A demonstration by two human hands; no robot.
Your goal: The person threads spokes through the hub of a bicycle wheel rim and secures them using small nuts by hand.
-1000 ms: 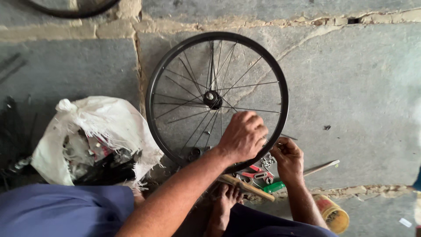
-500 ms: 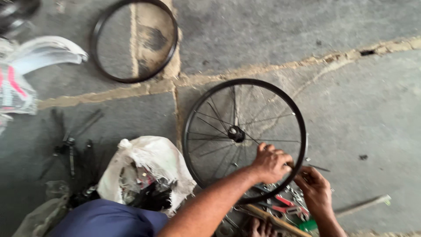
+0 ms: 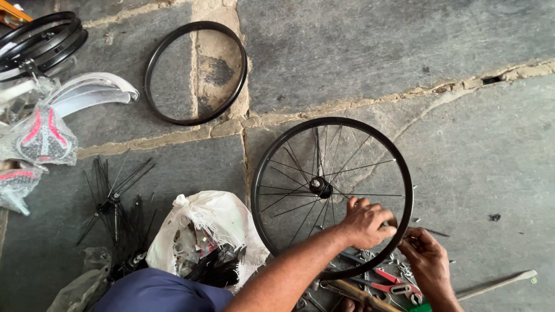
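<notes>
Bare rim (image 3: 195, 73), white sack (image 3: 211, 228), loose spokes (image 3: 118, 211).

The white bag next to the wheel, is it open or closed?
Open. The white bag gapes at its near side, and dark parts show inside, beside the spoked wheel that the left hand touches.

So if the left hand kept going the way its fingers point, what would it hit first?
Probably the wheel rim: the left hand lies over the spokes, its fingers pointing right toward it, though depth is hard to judge.
</notes>
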